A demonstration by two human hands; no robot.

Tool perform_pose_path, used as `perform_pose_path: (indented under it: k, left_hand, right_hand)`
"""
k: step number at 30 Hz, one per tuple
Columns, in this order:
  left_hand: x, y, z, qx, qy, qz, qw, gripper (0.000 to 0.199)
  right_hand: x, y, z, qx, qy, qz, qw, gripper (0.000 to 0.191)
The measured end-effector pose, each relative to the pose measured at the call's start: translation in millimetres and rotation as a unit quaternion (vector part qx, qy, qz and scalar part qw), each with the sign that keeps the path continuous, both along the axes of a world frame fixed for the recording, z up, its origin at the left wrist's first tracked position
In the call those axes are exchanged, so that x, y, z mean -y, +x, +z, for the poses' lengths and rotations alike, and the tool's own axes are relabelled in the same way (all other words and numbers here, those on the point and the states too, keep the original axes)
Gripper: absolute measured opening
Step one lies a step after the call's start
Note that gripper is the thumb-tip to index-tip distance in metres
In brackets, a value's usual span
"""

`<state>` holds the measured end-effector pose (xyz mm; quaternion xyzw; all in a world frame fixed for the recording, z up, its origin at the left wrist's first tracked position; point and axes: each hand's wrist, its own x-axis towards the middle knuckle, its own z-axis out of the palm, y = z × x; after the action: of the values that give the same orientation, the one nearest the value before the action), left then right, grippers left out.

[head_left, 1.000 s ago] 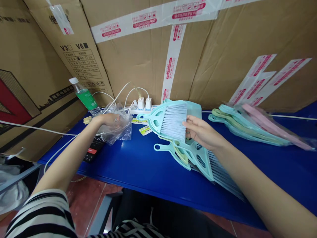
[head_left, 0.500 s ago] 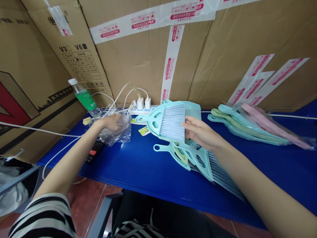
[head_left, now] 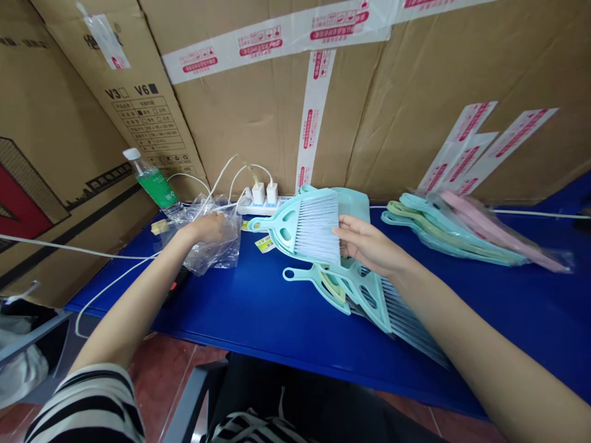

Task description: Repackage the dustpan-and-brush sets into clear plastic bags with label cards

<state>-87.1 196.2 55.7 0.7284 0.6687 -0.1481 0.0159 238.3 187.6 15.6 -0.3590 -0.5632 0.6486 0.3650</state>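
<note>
My right hand (head_left: 367, 245) grips the bristle end of a light-blue hand brush (head_left: 317, 224), thumb in front and fingers behind its edge. The brush's handle points left, and a light-blue dustpan (head_left: 354, 200) shows behind it. Below, more brushes and dustpans (head_left: 364, 292) lie stacked, mostly light blue with a pale green piece among them. My left hand (head_left: 209, 229) is at a crumpled clear plastic bag (head_left: 203, 255) on the left, fingers curled down into it and partly hidden. Labels (head_left: 265, 244) in yellow-green and white lie beside the brush handle.
Wrapped brush sets (head_left: 457, 234) in blue, green and pink lie at the right. A power strip (head_left: 256, 209) with chargers and white cables stands at the back, near a water bottle (head_left: 157, 186). Cardboard boxes (head_left: 258, 123) wall the blue table (head_left: 249, 307). A dark phone (head_left: 174, 290) is partly covered.
The view has turned slightly, shifting the scene a little left. Less of the phone shows behind my left forearm. My right hand keeps its hold on the brush.
</note>
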Motion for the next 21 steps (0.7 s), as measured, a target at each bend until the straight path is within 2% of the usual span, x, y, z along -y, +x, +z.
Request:
perform_pose_path:
  k: [2,4,7,10,12,13,16,19,21]
  left_hand:
    - [6.1,3.3,6.3,-0.014,0.034,-0.01,0.999,0.035]
    - [13.5,11.2,10.4,-0.022,0.077,-0.02,0.997,0.037]
    - [21.3,29.3,9.8,-0.003,0.141,-0.062,0.988,0.038]
    - [21.8,46.3,2.0,0.11,0.176,-0.211,0.955,0.04]
    - [19.2,53.0,-4.4,0.191,0.156,-0.297,0.923,0.046]
    - [17.7,54.8,-7.2,0.218,0.136,-0.318,0.913,0.049]
    - [14.4,56.5,-12.1,0.273,0.102,-0.335,0.896,0.053]
    - [14.9,57.9,-13.0,0.315,0.129,-0.328,0.881,0.049]
    - [18.0,61.6,-13.5,0.328,0.157,-0.328,0.872,0.05]
  right_hand:
    - [-1.2,1.1,-1.0,0.003,0.003,0.004,1.0,0.031]
    - [-2.9,2.4,-2.3,0.003,0.008,0.009,1.0,0.032]
    - [-5.6,4.8,-3.9,0.002,0.011,0.017,1.0,0.029]
    - [-7.7,8.0,-3.9,0.001,0.009,0.02,1.0,0.024]
    - [-9.0,10.9,-3.1,0.003,0.006,0.026,1.0,0.023]
    - [-9.7,12.6,-2.6,0.007,0.005,0.032,0.999,0.023]
    - [-12.5,18.2,-0.1,0.015,0.01,0.044,0.999,0.024]
    - [-14.8,26.0,6.3,0.036,0.036,0.042,0.998,0.026]
    - [-13.5,32.9,14.6,0.098,0.078,0.016,0.992,0.03]
